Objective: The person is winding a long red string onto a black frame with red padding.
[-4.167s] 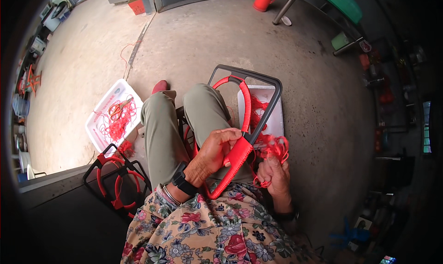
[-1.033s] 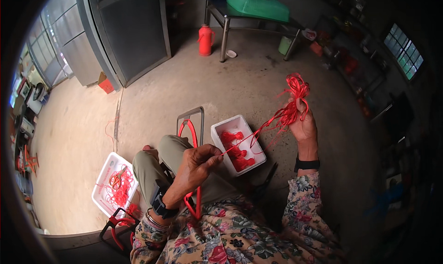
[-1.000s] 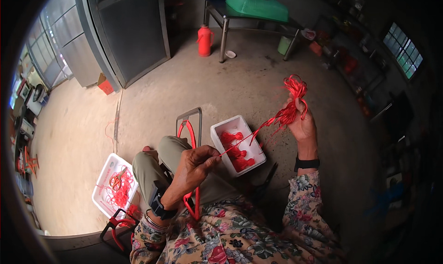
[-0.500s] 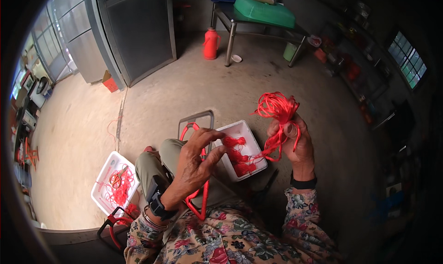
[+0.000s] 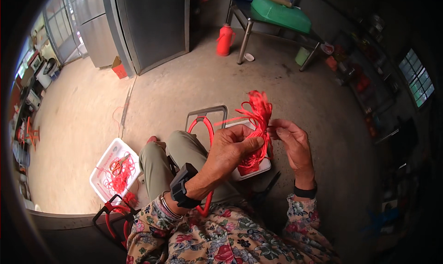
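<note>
A gathered bundle of red cord point(image 5: 260, 108) stands upright in front of me, its loops fanning out at the top and hanging below. My left hand point(image 5: 228, 147) is closed around its middle from the left, thumb across the strands. On the other side my right hand point(image 5: 295, 146) pinches at the bundle's edge, thumb and forefinger together; the strand between them is hard to make out. Behind and beneath the bundle is a white plastic bin point(image 5: 266, 166) with more red cord, mostly hidden by my left hand and the bundle.
To my left a second white bin point(image 5: 98, 172) holds tangled red cord point(image 5: 119, 181) and orange-handled scissors point(image 5: 121, 163). Red-wrapped frames point(image 5: 211, 130) stand by my knees. Farther off are a red thermos point(image 5: 224, 41), a small white bowl point(image 5: 249, 57) and a table point(image 5: 249, 33) bearing a green cover point(image 5: 281, 15).
The bundle has passed from my right hand into my left and moved slightly left. My left hand has come over to grip it, and my right hand now pinches at its side.
</note>
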The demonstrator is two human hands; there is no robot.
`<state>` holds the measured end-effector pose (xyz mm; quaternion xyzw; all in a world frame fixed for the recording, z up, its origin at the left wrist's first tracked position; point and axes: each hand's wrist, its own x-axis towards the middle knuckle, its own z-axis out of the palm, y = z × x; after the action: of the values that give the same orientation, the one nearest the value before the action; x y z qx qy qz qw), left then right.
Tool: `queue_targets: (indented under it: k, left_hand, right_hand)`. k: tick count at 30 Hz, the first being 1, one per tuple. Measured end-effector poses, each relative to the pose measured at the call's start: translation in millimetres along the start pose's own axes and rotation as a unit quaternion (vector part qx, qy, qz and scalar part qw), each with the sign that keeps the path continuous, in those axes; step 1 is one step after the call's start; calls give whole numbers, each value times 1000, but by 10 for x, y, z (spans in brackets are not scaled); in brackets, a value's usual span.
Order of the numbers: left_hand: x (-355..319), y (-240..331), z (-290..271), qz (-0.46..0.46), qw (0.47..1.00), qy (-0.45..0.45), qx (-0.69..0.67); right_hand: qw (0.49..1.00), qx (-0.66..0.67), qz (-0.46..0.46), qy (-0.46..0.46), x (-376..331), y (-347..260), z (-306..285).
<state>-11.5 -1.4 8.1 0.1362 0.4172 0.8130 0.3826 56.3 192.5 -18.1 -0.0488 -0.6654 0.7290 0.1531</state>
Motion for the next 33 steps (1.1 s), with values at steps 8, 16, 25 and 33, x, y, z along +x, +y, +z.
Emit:
queue_targets:
  k: [8,16,25,33]
  left_hand:
    - [-26,-15,-48,73,984,41,157]
    - [-52,-101,-73,162,967,4,196]
    - [-119,-86,-83,202,943,51,260]
    - [-90,-123,-204,435,780,89,441]
  right_hand:
    - [994,-70,-47,67,-272,-241,312]
    - [996,-47,-65,30,-141,-160,547]
    - [994,-46,-91,35,-153,25,580]
    - [987,126,-98,-18,-149,115,743]
